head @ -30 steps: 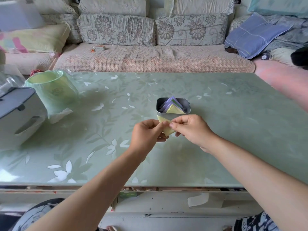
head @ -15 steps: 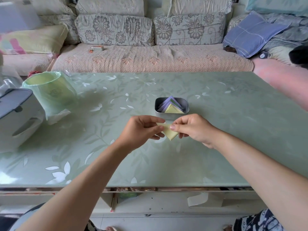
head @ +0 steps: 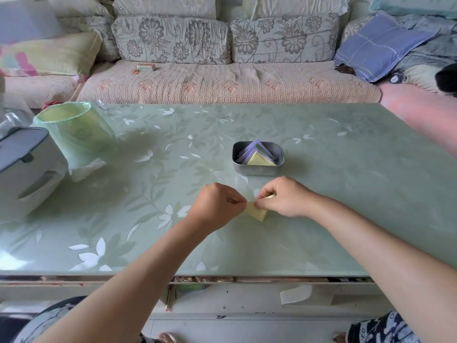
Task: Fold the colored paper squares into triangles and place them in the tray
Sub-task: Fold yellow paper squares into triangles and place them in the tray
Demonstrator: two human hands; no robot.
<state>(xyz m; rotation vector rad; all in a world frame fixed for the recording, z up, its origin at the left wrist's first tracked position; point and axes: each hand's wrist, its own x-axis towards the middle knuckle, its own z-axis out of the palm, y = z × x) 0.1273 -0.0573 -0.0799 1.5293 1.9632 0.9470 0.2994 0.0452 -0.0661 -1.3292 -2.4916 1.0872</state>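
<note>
A folded pale yellow paper (head: 258, 212) hangs just above the green table (head: 346, 194), pinched from both sides. My left hand (head: 217, 205) pinches its left corner with curled fingers. My right hand (head: 284, 198) pinches its upper edge; most of the paper is hidden behind the fingers. Beyond the hands stands a small grey metal tray (head: 279, 149) that holds several folded triangles (head: 256, 154), purple ones at the back and a yellow one in front.
A green bin with a plastic liner (head: 74, 134) and a white-grey appliance (head: 24, 169) stand at the table's left. A sofa (head: 222, 80) with cushions runs along the far edge. The table's near edge lies just below my forearms.
Both hands have come down and toward me, away from the tray, with the yellow paper. The paper now looks more tightly folded between the fingertips.
</note>
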